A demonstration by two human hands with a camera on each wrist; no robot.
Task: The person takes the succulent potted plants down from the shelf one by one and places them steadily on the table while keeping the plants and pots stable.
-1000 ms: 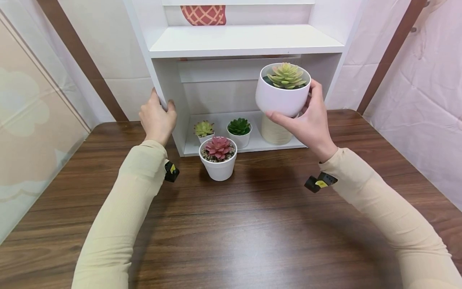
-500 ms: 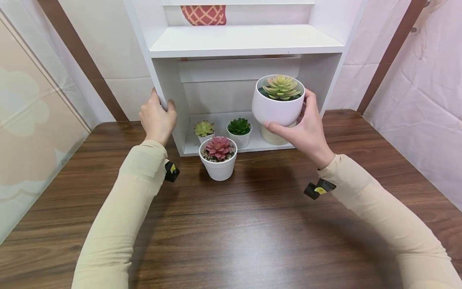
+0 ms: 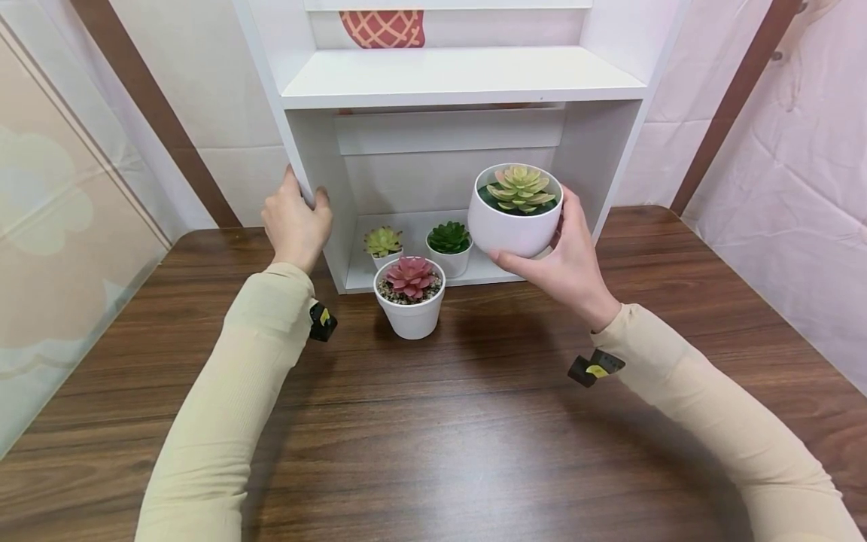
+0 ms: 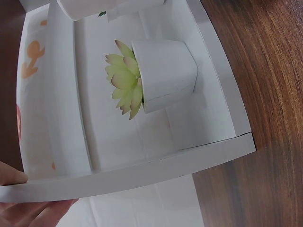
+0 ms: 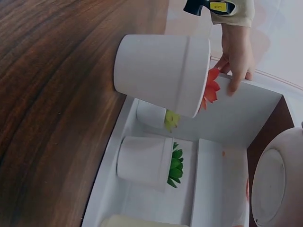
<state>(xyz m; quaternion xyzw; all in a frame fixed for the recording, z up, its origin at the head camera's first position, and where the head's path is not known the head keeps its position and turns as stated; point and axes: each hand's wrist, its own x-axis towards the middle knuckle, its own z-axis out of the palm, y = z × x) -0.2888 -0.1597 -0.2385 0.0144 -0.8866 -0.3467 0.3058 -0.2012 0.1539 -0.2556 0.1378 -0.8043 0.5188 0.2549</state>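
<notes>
My right hand [image 3: 569,260] holds a round white pot with a pale green succulent [image 3: 512,229], thumb low on its near side, fingers behind it. The pot is raised in front of the lower compartment; its underside shows at the right edge of the right wrist view. My left hand [image 3: 296,226] grips the left side panel of the white shelf unit [image 3: 467,97], thumb inside, fingers outside. Inside the lower compartment sit a small yellow-green succulent [image 4: 124,80] in a white pot and a dark green succulent [image 3: 450,239] in another.
A white pot with a red succulent [image 3: 413,316] stands on the brown wooden table [image 3: 379,436], before the shelf. A cream pot [image 5: 137,221] on the shelf floor is hidden behind the held pot in the head view. Pale cloth [image 3: 779,143] hangs around the table.
My right hand has lowered the round white pot and brought it slightly left, so it now covers the cream pot in the head view. My left hand stays on the panel.
</notes>
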